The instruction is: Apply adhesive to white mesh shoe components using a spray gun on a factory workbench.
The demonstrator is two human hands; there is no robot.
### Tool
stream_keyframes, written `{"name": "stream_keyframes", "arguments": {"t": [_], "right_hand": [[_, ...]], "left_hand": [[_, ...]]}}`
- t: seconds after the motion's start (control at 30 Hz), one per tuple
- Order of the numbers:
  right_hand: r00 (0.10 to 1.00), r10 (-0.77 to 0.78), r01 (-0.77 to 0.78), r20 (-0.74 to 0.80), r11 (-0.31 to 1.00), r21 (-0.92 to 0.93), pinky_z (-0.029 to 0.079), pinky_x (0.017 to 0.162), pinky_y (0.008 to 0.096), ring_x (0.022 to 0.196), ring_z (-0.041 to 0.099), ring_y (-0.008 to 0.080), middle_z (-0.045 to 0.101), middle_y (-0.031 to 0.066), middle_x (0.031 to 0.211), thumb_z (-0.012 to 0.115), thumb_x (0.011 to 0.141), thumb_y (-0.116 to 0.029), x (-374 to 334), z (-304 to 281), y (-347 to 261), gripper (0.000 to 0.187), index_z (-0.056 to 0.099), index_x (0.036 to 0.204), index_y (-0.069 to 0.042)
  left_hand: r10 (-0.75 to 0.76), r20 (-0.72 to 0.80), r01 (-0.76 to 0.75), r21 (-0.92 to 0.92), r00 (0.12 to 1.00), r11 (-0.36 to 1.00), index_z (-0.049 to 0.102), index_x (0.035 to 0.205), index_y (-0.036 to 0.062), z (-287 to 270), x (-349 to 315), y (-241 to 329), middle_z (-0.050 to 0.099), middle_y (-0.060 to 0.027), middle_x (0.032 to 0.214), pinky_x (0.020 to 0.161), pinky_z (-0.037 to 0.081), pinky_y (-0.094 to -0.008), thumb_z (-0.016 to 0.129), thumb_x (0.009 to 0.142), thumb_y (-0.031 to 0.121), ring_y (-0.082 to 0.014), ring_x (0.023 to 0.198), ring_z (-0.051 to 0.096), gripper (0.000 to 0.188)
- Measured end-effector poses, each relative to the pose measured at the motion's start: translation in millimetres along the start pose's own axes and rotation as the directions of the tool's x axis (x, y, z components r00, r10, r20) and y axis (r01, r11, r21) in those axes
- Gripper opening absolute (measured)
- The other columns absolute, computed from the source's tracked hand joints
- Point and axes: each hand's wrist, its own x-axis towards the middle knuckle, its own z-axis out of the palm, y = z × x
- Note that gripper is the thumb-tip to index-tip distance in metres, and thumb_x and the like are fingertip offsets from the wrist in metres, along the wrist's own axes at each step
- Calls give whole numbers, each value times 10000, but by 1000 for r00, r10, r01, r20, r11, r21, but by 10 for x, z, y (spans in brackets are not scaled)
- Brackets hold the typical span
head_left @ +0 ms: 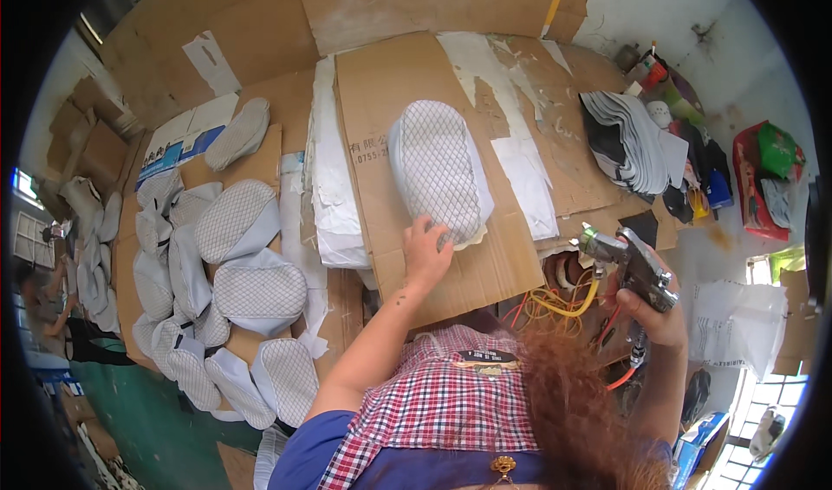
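A pale grey quilted slipper point(440, 165), or a slipper-shaped cover, lies on a cardboard sheet point(485, 278) with its diamond-patterned side up. At its near end, my left hand point(427, 254) has its fingers curled over the edge, gripping it. Off to the right, my right hand point(652, 315) is wrapped around the handle of a metal spray gun point(637, 269). The gun's nozzle points left toward the slipper but stands well apart from it. A hose with an orange section runs from below the gun's grip.
Many similar quilted slippers point(260, 295) are heaped at the left. A stack of grey-white cut pieces point(637, 148) lies at the back right, near a red bag point(763, 182). Yellow and orange hoses point(563, 304) hang by the table's near edge. Cardboard point(433, 5) lines the back.
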Motion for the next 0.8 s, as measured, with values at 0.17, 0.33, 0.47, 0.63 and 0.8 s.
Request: {"name": "stream_keyframes", "arguments": {"t": [0.17,0.33,0.47,0.63,0.8], "right_hand": [[992,-12,21,-129,997,72,422,617,221,670,530,102,550,42,758,645,713,-119,91,150,-84,614,381,1254,3],[1000,-28,28,-10,1000,-5,427,624,223,685,529,97,554,38,771,651,711,-105,-115,79,-132,605,393,1247,3],[995,91,-86,39,989,-120,423,618,215,688,508,83,553,28,788,672,701,-106,-318,15,-171,607,407,1238,-1],[992,118,-114,32,987,-111,416,690,235,760,506,91,546,38,870,683,698,-119,-495,129,-259,615,413,1238,-3],[984,91,-41,156,953,-300,428,666,239,745,527,115,546,52,917,717,664,-154,-672,128,-225,659,422,1234,-4]], "left_hand": [[-131,-62,113,-239,989,964,594,821,51,-46,-180,-312,535,-114,929,759,426,-348,594,718,128,-272,862,518,129],[-398,-226,343,-245,889,907,517,692,19,-497,-401,-915,522,-87,683,605,416,-331,569,787,165,-198,643,502,182],[-415,-453,366,-196,789,910,495,657,13,-954,-603,-1402,495,-52,591,549,396,-295,579,809,200,-145,550,439,255],[-673,-445,461,-498,591,734,504,640,22,-1263,-853,-1808,498,-23,589,540,394,-270,568,830,218,-113,560,452,280],[-756,-436,376,-677,487,633,528,682,25,-1349,-926,-1798,512,-4,639,539,398,-244,552,837,212,-90,588,466,244]]}}
